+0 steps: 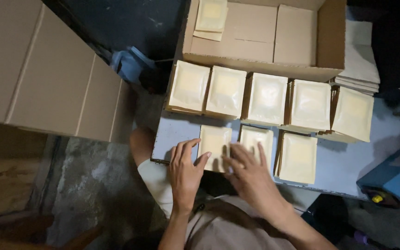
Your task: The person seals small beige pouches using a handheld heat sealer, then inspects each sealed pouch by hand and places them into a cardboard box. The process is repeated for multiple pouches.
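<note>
Flat cream sachets lie in stacks on a grey-blue tabletop. The back row holds several stacks; the front row has three. My left hand rests at the table's near edge, its thumb against the left front stack, fingers apart. My right hand lies flat with fingers spread over the near edges of that stack and the middle front stack. A third front stack sits untouched to the right. Neither hand grips anything.
An open cardboard box with a couple of sachets inside stands behind the rows. Flat cardboard boxes lean at left. A blue machine is at right, and a white paper pile at back right.
</note>
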